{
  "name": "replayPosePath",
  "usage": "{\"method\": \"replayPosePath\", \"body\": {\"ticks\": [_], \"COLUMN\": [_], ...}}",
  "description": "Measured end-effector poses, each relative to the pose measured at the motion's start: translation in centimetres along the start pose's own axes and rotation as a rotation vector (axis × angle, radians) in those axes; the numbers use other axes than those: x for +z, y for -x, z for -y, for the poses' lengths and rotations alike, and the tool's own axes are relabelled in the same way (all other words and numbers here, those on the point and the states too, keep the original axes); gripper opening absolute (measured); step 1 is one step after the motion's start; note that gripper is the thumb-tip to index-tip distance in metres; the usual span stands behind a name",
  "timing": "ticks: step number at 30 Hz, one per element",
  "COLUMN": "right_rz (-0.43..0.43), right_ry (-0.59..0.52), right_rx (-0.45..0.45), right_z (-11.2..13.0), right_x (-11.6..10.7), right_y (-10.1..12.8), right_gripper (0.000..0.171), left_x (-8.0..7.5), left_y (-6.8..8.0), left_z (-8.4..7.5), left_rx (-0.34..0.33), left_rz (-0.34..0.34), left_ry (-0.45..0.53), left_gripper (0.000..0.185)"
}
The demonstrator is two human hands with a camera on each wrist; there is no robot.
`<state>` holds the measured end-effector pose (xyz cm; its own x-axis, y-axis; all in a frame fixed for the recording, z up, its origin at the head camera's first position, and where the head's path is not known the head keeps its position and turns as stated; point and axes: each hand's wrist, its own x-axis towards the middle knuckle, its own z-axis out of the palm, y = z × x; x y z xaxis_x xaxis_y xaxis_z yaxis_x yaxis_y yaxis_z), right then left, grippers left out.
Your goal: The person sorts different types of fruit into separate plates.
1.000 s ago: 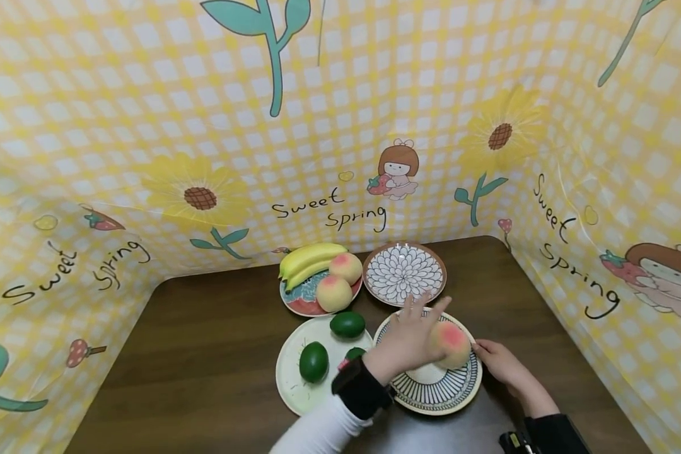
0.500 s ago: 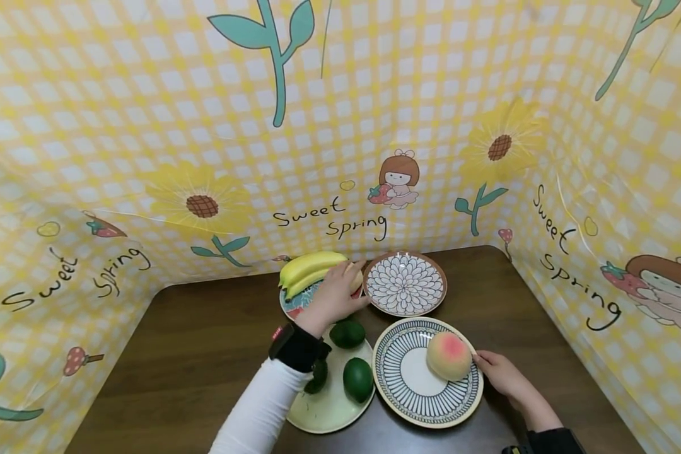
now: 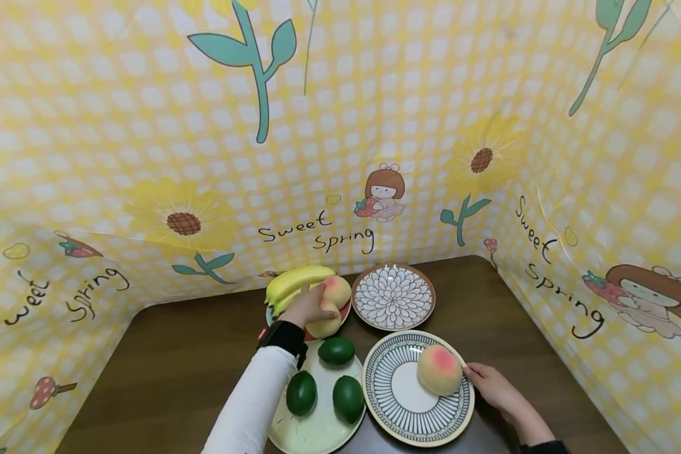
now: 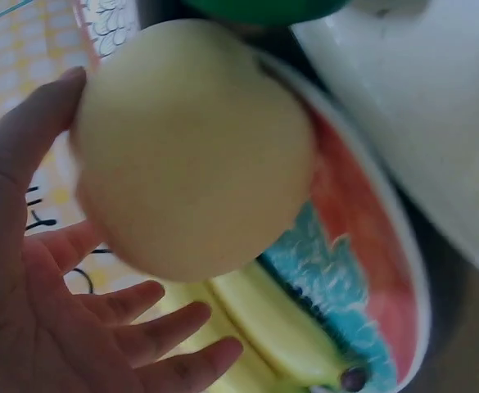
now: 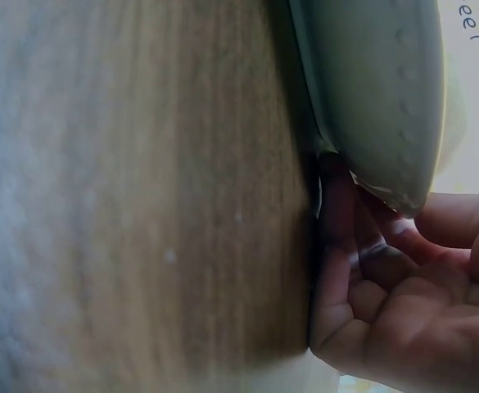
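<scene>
Since a second ago the left hand (image 3: 309, 307) has left the striped plate (image 3: 397, 413), crossed to the far fruit plate (image 3: 345, 311), and now its fingers and thumb curl round a peach (image 3: 325, 326) there; the left wrist view shows that peach (image 4: 192, 146) cupped against the palm, thumb on one side, fingers (image 4: 153, 332) spread beneath. A second peach (image 3: 337, 290) sits just beyond it on the same plate, with bananas (image 3: 296, 282) along the left edge. Just right of this plate lies a flower-patterned plate (image 3: 393, 296). Nearer, on the striped plate, a third peach (image 3: 439, 369) rests toward the right rim. The right hand (image 3: 490, 386) pinches that rim at the right, its fingers (image 5: 362, 246) tucked under the edge against the wooden table (image 3: 170, 366). Left of the striped plate, a pale plate (image 3: 312, 432) holds three avocados (image 3: 301, 392). The two hands are well apart. Round the table stands a yellow checked backdrop (image 3: 147, 126) printed with sunflowers.
</scene>
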<state>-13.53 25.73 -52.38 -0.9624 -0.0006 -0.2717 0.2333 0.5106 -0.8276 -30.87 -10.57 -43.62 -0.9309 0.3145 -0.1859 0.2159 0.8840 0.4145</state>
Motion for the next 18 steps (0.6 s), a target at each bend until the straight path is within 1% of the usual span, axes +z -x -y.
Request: {"method": "replayPosePath", "body": {"ticks": [3,5,7,9,11,15,18], "right_rz": [0.003,-0.002,-0.001,-0.003,-0.006,-0.009,-0.012], "right_ry": [-0.002,-0.008,-0.009,-0.009,-0.016,-0.007,-0.003], "right_rx": [-0.002,0.001,-0.006,-0.008,-0.009,-0.019,-0.008], "right_z": [-0.3,-0.4,-0.4,-0.4,-0.3,-0.3,-0.1], "right_x": [0.4,0.5,0.4,0.3,0.2,0.1,0.1], "right_y": [0.5,0.7,0.8,0.7,0.6,0.2,0.0], "right_gripper": [0.034,0.033,0.033,0.034,0.033,0.032,0.032], "left_x": [1.2,1.7,2.1,2.4,2.7,3.3,3.7], "left_y": [0.4,0.5,0.5,0.3,0.2,0.0,0.1], "left_z": [0.5,0.3,0.1,-0.2,-0.3,-0.4,-0.5], "left_rx": [-0.014,-0.025,-0.032,-0.046,-0.072,-0.118,-0.125], "left_rz": [0.012,0.008,0.006,-0.002,-0.017,-0.053,-0.087], "left_ry": [0.045,0.075,0.082,0.072,0.041,0.010,0.000], "left_gripper": [0.093,0.094,0.094,0.096,0.100,0.113,0.120]}}
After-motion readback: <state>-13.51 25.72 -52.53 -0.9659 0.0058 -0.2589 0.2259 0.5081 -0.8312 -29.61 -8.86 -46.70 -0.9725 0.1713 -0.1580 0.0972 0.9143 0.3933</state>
